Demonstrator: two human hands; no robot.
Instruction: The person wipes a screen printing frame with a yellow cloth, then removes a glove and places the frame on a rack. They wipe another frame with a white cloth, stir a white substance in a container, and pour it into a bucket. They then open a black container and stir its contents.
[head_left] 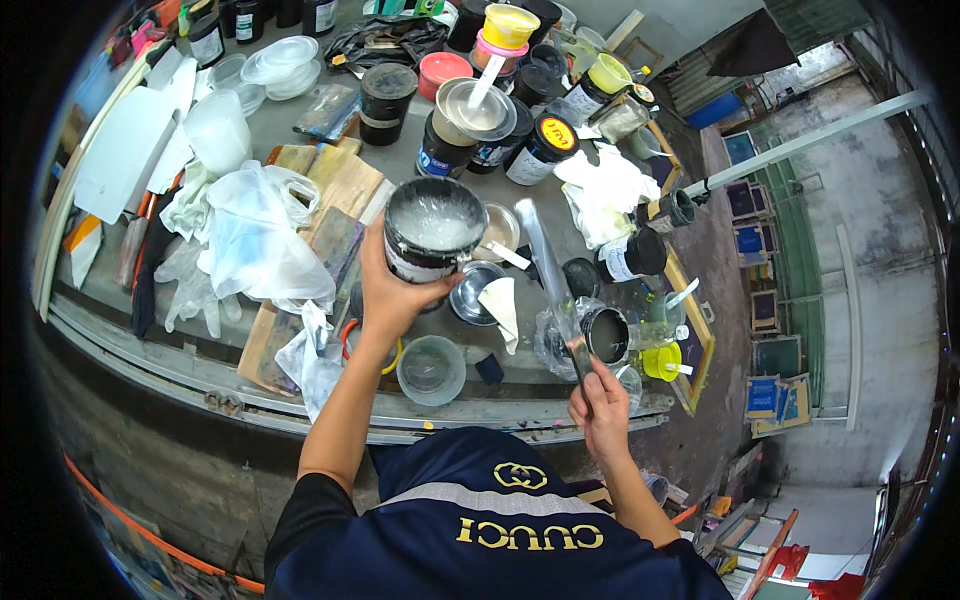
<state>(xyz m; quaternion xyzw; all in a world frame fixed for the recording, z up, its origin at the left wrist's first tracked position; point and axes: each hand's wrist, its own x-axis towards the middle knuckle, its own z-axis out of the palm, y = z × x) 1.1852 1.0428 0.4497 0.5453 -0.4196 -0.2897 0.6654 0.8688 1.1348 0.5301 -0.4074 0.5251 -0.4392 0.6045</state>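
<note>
My left hand (390,290) grips a black plastic tub (420,262) from its left and underside, raised above the table, its mouth showing a greyish-white residue or paste inside. In my right hand (601,408) a long, flat metal spatula (545,262) is held by its lower end, blade pointing up and away, apart from the tub. Below the tub sits a small metal bowl (470,300) with a cream-coloured scraper or card (500,308) leaning in it. Beside the spatula's lower end stands an open black tub (607,337) with dark contents, partly wrapped in clear plastic.
An empty clear plastic tub (431,371) stands at the table's near edge. Crumpled plastic bags (265,235) and wooden boards (345,190) lie to the left. Lidded black tubs (541,150), white rags (605,190) and a yellow cup (660,361) crowd the far and right sides.
</note>
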